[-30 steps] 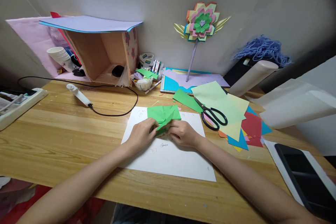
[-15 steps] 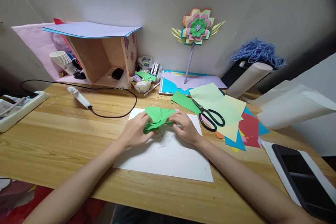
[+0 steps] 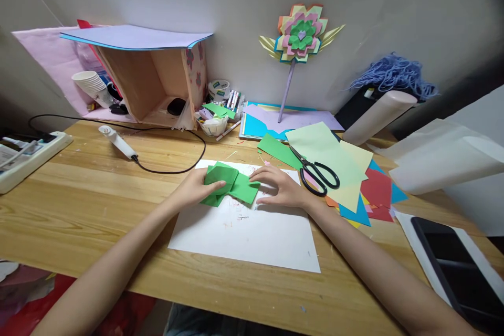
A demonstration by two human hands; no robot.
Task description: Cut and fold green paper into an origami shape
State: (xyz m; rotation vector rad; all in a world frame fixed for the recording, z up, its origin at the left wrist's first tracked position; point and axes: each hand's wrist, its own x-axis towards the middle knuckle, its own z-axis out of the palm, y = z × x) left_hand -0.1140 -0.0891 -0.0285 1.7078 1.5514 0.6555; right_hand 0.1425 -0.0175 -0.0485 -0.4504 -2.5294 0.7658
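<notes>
A folded piece of green paper [image 3: 244, 187] is held over the marked white sheet [image 3: 252, 241]. My left hand [image 3: 192, 187] grips its left part, thumb on top and fingers mostly hidden beneath. At the paper's right edge is my right hand [image 3: 281, 188], thumb and fingers apart; its fingertips are close to the edge, and I cannot tell whether they touch it. Beyond my right hand, black-handled scissors [image 3: 321, 172] lie on pale green paper [image 3: 334, 152], with a green strip [image 3: 279, 150] to their left.
A paper flower [image 3: 302, 35] stands at the back against the wall. An open box [image 3: 153, 84] and a bowl of scraps [image 3: 212, 125] are at back left. The corded white tool [image 3: 118, 142] lies left. Coloured sheets [image 3: 377, 187] and a phone [image 3: 452, 257] are right.
The green paper has turned and now lies flatter, its folded flaps showing. My right hand has loosened from a pinch and spread its fingers, while my left hand keeps hold.
</notes>
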